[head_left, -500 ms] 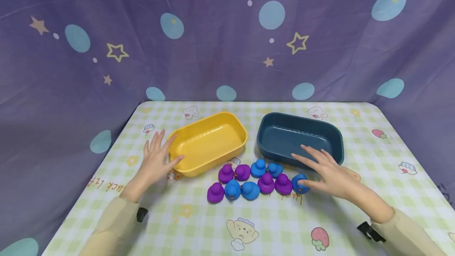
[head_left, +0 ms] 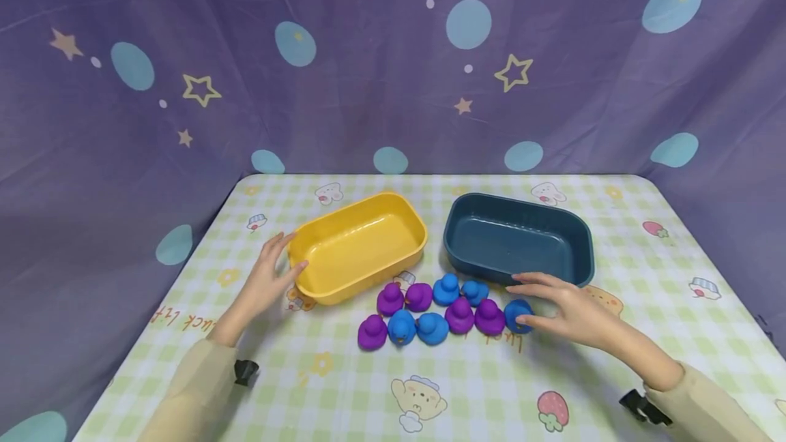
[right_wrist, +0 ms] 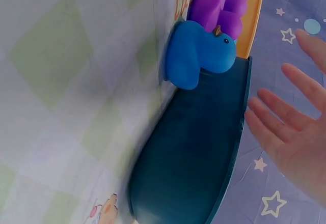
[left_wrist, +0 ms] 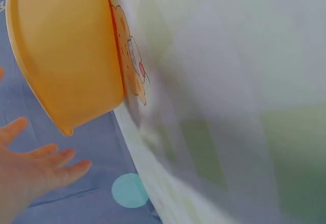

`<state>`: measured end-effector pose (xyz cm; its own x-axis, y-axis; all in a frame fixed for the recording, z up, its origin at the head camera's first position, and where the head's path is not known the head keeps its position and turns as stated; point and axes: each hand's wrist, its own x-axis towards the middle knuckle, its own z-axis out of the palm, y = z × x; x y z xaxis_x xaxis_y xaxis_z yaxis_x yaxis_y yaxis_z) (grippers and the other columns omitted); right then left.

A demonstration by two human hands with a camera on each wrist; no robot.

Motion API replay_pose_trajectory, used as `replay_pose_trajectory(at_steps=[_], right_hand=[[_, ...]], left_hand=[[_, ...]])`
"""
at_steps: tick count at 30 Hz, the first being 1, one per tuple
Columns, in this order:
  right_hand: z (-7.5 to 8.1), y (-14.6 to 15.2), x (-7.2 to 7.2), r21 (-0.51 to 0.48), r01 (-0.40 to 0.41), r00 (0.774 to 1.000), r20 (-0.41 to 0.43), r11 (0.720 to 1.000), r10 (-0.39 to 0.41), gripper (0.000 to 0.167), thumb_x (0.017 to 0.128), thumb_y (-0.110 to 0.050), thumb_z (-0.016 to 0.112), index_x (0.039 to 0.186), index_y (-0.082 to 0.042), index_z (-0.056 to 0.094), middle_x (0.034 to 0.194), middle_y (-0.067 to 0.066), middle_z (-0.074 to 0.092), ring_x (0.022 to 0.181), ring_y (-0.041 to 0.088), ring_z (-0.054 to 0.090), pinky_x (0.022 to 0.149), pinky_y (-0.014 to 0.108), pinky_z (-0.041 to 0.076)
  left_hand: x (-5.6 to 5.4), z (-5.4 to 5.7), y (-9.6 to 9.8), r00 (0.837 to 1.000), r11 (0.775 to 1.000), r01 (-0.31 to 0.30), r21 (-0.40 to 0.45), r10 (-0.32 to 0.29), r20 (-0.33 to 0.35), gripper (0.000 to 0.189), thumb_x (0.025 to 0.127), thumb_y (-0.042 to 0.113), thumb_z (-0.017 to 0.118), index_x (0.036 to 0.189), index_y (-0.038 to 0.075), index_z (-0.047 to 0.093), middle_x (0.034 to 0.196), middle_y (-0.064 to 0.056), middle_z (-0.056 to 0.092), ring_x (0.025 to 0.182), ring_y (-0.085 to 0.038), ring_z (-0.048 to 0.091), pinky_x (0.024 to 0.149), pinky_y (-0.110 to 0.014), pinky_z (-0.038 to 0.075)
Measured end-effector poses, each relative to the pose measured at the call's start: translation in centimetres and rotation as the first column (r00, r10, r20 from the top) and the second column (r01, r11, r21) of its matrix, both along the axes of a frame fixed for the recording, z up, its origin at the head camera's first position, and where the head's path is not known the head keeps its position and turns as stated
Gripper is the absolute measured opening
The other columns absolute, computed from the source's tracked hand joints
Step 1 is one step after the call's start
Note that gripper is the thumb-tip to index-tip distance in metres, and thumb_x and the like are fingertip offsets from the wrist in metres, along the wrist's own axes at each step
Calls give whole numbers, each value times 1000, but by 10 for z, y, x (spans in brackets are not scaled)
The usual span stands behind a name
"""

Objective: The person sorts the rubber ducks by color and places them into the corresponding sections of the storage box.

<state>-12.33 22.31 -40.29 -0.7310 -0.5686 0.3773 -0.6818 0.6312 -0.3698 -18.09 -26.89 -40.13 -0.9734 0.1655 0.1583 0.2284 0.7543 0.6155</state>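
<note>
**Upper-Limb Posture and State**

The left arm (head_left: 184, 404), in a pale beige fabric sleeve (head_left: 205, 367), enters from the lower left of the head view and slants up and to the right. The left wrist (head_left: 230, 327) is exposed beyond the cuff. The bare left hand (head_left: 265, 280) continues this line: fingers extended with a slight bend, left thumb (head_left: 293, 273) set apart and directed inward.

The right arm (head_left: 715, 408), in a matching beige fabric sleeve (head_left: 681, 387), slants up and to the left. The bare right hand (head_left: 574, 312) shows its back; fingers extend leftward, right thumb (head_left: 537, 322) spaced below them. Both hands are well apart.
</note>
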Motion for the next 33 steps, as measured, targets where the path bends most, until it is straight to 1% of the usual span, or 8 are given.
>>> replay_pose_trajectory(at_steps=[5, 10, 19, 21, 24, 27, 30, 33], right_hand=[[-3, -1, 0, -14, -20, 999, 47, 1000, 21, 36, 72, -27, 73, 106, -21, 64, 111, -2, 58, 100, 19, 56, 74, 34, 50], [-6, -1, -1, -2, -25, 997, 76, 1000, 26, 33, 72, -29, 72, 103, -18, 66, 106, -4, 60, 97, 17, 57, 75, 34, 50], [-14, 1, -3, 15, -45, 993, 111, 999, 43, 33, 72, -24, 73, 102, -13, 66, 105, 0, 61, 95, 19, 58, 74, 35, 50], [-15, 1, -3, 17, -47, 992, 122, 999, 44, 32, 72, -24, 73, 102, -13, 66, 105, 0, 61, 95, 19, 58, 74, 35, 50], [-17, 1, -3, 18, -46, 990, 134, 999, 43, 32, 72, -22, 73, 102, -13, 66, 104, 0, 61, 95, 19, 58, 74, 35, 50], [-18, 1, -3, 21, -40, 990, 140, 999, 37, 32, 71, -19, 73, 101, -13, 66, 103, -1, 61, 94, 19, 58, 73, 34, 50], [-19, 1, -3, 25, -34, 989, 145, 999, 30, 31, 71, -18, 74, 101, -13, 67, 103, -2, 61, 94, 19, 58, 73, 34, 50], [-20, 1, -3, 25, -33, 988, 154, 999, 29, 31, 71, -18, 74, 100, -14, 67, 103, -2, 61, 94, 19, 58, 73, 34, 50]], left_hand=[[-2, -1, -1, 999, 994, 0, 106, -3, 34, 62, 87, 29, 55, 137, 5, 28, 138, -25, 20, 123, -44, 25, 95, -59, 26], [-2, 1, 0, 996, 979, 0, 202, -17, 83, 60, 88, 22, 55, 137, 2, 26, 136, -27, 22, 122, -47, 27, 96, -55, 29], [-5, -5, -5, 994, 950, 37, 309, -68, 91, 54, 89, 11, 52, 135, -4, 26, 138, -26, 23, 118, -47, 33, 91, -48, 38], [-5, -6, -6, 992, 944, 35, 328, -72, 103, 54, 90, 11, 51, 135, -4, 26, 137, -26, 25, 117, -46, 35, 90, -43, 41], [-5, -7, -7, 990, 933, 28, 358, -76, 121, 55, 90, 11, 51, 135, -4, 26, 137, -26, 26, 116, -44, 37, 86, -27, 45], [-6, -9, -8, 987, 918, 21, 395, -81, 136, 54, 90, 9, 51, 135, -5, 25, 137, -26, 25, 117, -43, 38, 81, -13, 43], [-6, -11, -9, 986, 903, 20, 430, -88, 140, 53, 89, 5, 50, 135, -6, 24, 136, -28, 25, 116, -44, 37, 80, -9, 41], [-7, -12, -8, 986, 895, 8, 446, -82, 148, 53, 89, 2, 49, 134, -8, 24, 136, -29, 26, 116, -44, 37, 80, -9, 41]])
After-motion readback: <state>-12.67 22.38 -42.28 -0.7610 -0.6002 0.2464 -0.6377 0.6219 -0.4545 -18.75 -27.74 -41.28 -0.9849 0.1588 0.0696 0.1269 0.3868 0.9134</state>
